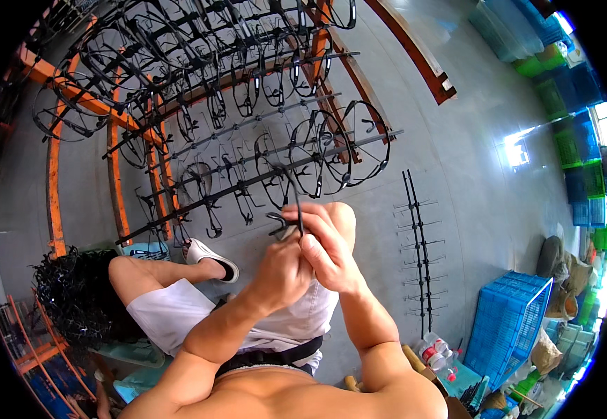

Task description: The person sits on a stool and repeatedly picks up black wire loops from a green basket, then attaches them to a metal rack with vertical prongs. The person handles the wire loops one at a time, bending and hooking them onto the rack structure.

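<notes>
Both my hands meet in front of my lap around a thin black curved piece (298, 209) with a small hooked end; its exact kind I cannot make out. My left hand (284, 271) is closed in a fist at its lower part. Thumb and fingers of my right hand (328, 253) pinch the same piece from the other side, the fingers slightly blurred. Just beyond my hands, similar black curved frame pieces (303, 157) hang from a dark rack bar (247, 183).
More black pieces hang on rows of bars between orange rack posts (113, 167). A heap of black parts (73, 300) lies at left. Two dark clip rods (418, 244) lie on the floor at right, near a blue crate (506, 325) and bottles (439, 353). Stacked bins (568, 140) line the right.
</notes>
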`<state>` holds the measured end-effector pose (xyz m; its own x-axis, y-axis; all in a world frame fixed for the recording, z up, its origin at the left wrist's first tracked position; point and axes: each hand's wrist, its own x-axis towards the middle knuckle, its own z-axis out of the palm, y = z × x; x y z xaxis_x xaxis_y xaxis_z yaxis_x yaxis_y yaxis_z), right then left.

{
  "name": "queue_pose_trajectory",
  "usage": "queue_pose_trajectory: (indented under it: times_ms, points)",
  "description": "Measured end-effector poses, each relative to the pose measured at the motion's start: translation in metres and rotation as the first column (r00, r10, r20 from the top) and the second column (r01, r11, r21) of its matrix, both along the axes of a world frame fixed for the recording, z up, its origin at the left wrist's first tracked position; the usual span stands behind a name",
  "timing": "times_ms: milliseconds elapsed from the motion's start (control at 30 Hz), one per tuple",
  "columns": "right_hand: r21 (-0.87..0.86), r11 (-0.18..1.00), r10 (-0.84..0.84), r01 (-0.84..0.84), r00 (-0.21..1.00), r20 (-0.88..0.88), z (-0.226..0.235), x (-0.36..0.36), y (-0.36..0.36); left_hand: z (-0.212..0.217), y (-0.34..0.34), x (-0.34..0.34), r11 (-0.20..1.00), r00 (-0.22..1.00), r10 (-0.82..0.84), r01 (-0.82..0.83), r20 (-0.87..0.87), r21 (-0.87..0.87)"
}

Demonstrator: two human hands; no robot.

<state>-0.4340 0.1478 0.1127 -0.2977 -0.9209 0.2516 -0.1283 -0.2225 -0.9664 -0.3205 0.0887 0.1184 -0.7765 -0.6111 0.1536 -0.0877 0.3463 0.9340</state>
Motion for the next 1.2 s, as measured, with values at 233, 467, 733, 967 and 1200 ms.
queue_pose_trajectory:
  times_ms: [233,467,733,967,1200]
  points:
    - [0.08,0.971,-0.219,0.227,0.7,0.68,0.028,-0.003,0.01,-0.013,-0.005,0.007,0.99,0.99,-0.139,0.139,0.038,-0.009]
    - [0.265,0.867,-0.495,0.422,0.791,0.359,0.006,-0.041,-0.018,-0.033,-0.03,0.017,0.799,0.903,0.414,-0.299,0.117,-0.522]
    - [0.358,0.914,-0.314,0.19,0.891,0.329,-0.078,-0.042,-0.096,-0.05,-0.053,0.021,0.713,0.843,0.495,-0.255,0.211,-0.653]
    - [0.367,0.924,-0.259,0.108,0.883,0.392,-0.08,-0.042,-0.109,-0.05,-0.052,0.024,0.728,0.851,0.483,-0.261,0.205,-0.633]
    - [0.294,0.951,-0.247,0.094,0.803,0.542,-0.074,-0.038,-0.095,-0.053,-0.055,0.024,0.739,0.848,0.494,-0.292,0.193,-0.607]
